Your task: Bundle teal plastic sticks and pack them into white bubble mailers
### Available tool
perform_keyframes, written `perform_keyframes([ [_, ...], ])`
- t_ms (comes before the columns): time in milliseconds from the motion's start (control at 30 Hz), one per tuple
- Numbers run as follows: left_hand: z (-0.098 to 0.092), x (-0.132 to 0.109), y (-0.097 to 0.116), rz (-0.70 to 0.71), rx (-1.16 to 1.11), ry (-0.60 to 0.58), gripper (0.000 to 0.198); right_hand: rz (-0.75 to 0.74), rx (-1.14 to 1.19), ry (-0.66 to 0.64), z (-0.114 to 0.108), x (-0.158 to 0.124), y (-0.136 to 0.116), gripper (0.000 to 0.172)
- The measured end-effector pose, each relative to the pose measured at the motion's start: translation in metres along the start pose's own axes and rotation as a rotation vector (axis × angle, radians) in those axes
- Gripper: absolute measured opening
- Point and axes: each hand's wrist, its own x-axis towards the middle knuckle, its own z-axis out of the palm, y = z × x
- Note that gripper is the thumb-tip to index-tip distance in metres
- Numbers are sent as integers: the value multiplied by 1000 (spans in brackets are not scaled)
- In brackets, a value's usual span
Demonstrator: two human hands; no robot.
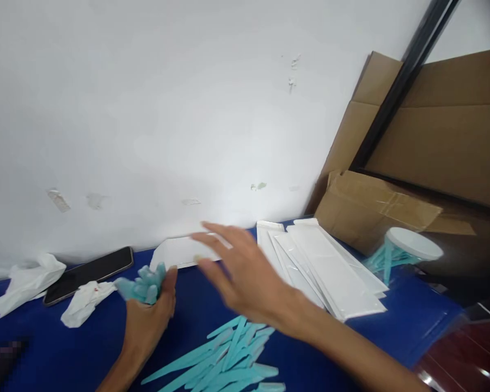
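My left hand is wrapped round a bundle of teal eyebrow razors, their ends pointing up out of my fist. In front of me on the blue table lies a loose pile of similar teal razors, with slim tapered handles and wider ends. Over the back of this pile hangs my right hand, slightly blurred, fingers spread and holding nothing. Behind it, a flat white packet lies by the wall, partly covered by my fingers. Right of that hand, several flat white packets overlap in a stack.
A black phone lies at the back left between crumpled white tissues. On the right stands a clear container with a white lid and teal pieces inside. Cardboard and a black bar border the right side.
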Motion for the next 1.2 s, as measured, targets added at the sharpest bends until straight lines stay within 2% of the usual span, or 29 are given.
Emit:
perform_keyframes([
  [67,0,-3,-2,-26,30,40,51,203,-100,37,-28,-24,21,39],
  [133,3,-5,-5,-21,98,42,54,410,-259,38,-45,-56,49,42],
  [200,6,-5,-8,-30,128,44,54,620,-514,20,-46,-89,83,54],
  [300,8,-2,-9,-43,103,58,55,937,-761,-71,-30,-126,129,83],
  [367,6,1,-8,-63,106,60,57,990,-761,-174,-21,-139,149,80],
  [433,1,4,-8,-95,117,45,57,961,-744,-231,-19,-144,158,68],
  [500,-3,5,-9,-118,116,24,55,903,-712,-201,-28,-144,155,58],
  [600,-6,6,-5,-124,110,8,54,787,-510,2,-55,-135,132,56],
  [667,-6,7,5,-109,117,-19,55,746,-224,137,-73,-125,109,55],
  [767,-6,9,35,-67,99,-152,54,784,426,81,-84,-105,78,46],
  [833,-5,11,62,-42,44,-217,54,822,802,-31,-76,-92,65,42],
  [867,-5,11,75,-23,14,-215,54,823,909,-80,-68,-86,61,41],
  [967,-1,15,103,95,49,-122,44,761,956,-153,-35,-71,50,40],
  [1033,3,19,108,123,60,-86,42,705,925,-218,-12,-62,40,40],
  [1100,4,24,102,108,38,-106,41,659,915,-282,9,-54,30,46],
  [1133,4,26,98,95,30,-126,41,638,893,-298,17,-51,26,44],
  [1200,-1,30,90,72,33,-173,42,584,852,-329,29,-43,22,27],
])
